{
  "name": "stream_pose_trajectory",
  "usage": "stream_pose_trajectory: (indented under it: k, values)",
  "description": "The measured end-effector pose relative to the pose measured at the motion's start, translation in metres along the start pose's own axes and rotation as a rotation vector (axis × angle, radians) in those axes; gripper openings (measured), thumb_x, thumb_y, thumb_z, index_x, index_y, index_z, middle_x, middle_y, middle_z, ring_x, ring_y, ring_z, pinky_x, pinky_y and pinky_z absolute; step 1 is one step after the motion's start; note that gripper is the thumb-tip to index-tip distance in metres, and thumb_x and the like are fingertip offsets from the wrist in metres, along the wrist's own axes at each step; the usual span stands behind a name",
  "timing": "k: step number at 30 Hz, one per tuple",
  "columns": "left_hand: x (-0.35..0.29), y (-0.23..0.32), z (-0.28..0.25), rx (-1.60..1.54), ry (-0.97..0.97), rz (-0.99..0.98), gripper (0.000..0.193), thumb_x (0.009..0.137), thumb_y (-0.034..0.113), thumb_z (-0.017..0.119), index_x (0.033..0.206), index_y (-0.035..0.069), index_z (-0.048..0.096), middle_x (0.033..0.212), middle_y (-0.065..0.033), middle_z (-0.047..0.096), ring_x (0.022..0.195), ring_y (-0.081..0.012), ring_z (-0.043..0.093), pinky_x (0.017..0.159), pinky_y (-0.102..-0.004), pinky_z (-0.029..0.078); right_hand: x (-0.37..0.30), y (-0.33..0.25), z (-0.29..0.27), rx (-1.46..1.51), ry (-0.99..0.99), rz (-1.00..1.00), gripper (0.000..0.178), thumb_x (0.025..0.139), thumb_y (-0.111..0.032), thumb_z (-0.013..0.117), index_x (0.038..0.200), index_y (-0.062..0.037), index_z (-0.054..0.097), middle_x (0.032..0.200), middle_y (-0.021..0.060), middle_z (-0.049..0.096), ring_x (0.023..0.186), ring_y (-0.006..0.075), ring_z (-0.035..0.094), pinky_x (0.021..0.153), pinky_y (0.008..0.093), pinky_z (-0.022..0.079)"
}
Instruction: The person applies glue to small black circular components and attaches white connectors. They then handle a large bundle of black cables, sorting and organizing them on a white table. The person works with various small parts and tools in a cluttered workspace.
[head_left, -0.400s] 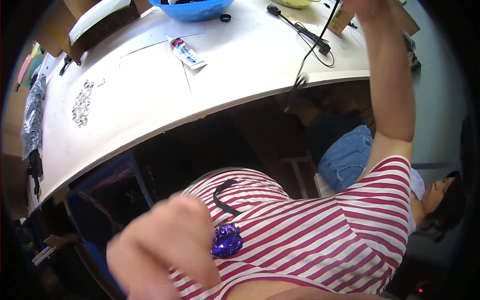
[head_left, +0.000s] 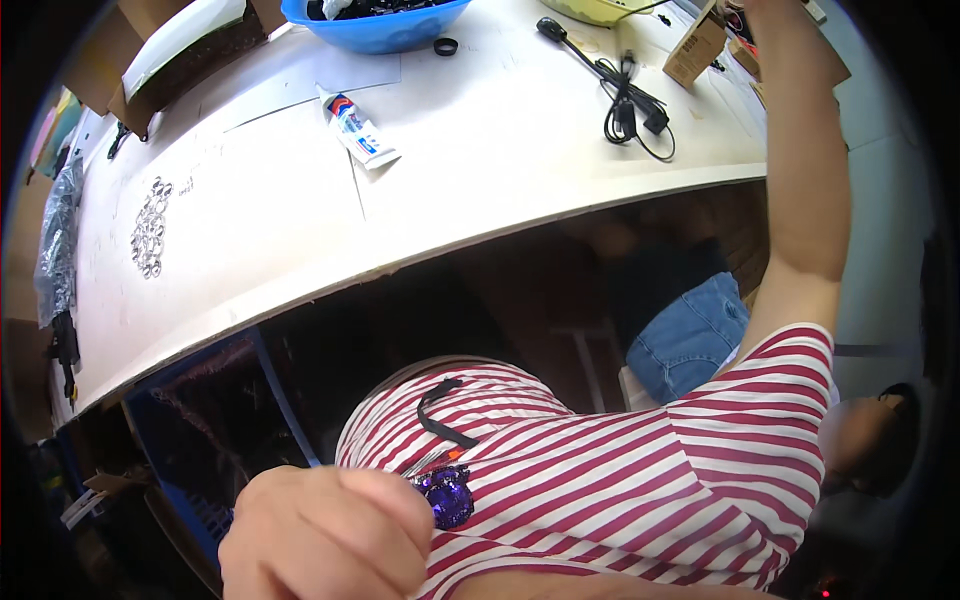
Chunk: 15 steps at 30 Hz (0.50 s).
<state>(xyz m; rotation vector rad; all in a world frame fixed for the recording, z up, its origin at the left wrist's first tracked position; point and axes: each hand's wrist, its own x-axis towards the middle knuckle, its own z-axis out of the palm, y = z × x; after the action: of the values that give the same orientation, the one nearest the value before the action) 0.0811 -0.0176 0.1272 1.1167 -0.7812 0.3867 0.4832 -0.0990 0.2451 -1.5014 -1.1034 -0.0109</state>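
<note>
At the lower left, my left hand (head_left: 325,535) is closed into a fist in front of my striped shirt (head_left: 600,470). What it holds, if anything, is hidden. Beside its fingers, partly covered, is a purple sequined piece (head_left: 447,497); whether they touch I cannot tell. A black strap (head_left: 437,415) lies on the shirt above it. My right arm reaches to the top right, and my right hand (head_left: 765,4) is mostly cut off by the upper edge, fingers hidden. Left of that hand, a thin dark cable (head_left: 640,11) runs near the yellow bowl (head_left: 590,10), with a blurred end below.
On the white table (head_left: 260,190) lie a black cord (head_left: 630,110), a toothpaste-like tube (head_left: 360,130), small metal rings (head_left: 150,230) and a black ring (head_left: 445,46). A blue bowl (head_left: 380,30) and a small cardboard box (head_left: 695,50) stand behind. Another person in denim shorts (head_left: 690,335) is at right.
The dangling cable has swung up and away from the table's front edge, toward the yellow bowl. My right hand has moved slightly up and right. My left fist has lowered a little.
</note>
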Motion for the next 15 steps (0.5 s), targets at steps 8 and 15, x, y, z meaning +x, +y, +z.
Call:
stream_pose_trajectory:
  k: [8, 15]
  values:
    - [-0.054, -0.03, -0.023, 0.126, 0.513, -0.17, 0.05, 0.075, 0.049, 0.061, 0.087, 0.0, 0.061, 0.077, -0.0078, 0.057, 0.065, -0.0172, 0.051, 0.059, -0.0292, 0.037, -0.118, 0.174, 0.022, -0.746, -0.176, 0.317, 0.029, 0.081, -0.017, 0.055, 0.105, -0.0009, 0.058, 0.087, 0.0159, 0.06, 0.087, 0.0301, 0.056, 0.081, 0.0362, 0.043]
    - [-0.088, -0.035, -0.034, 0.208, 0.754, -0.307, 0.055, 0.075, 0.046, 0.065, 0.097, -0.003, 0.055, 0.078, -0.0103, 0.054, 0.069, -0.0175, 0.051, 0.064, -0.028, 0.04, -0.049, 0.123, 0.09, -0.792, -0.221, -0.358, 0.034, 0.082, -0.019, 0.056, 0.112, -0.0044, 0.055, 0.099, 0.0143, 0.057, 0.095, 0.0309, 0.052, 0.083, 0.037, 0.041]
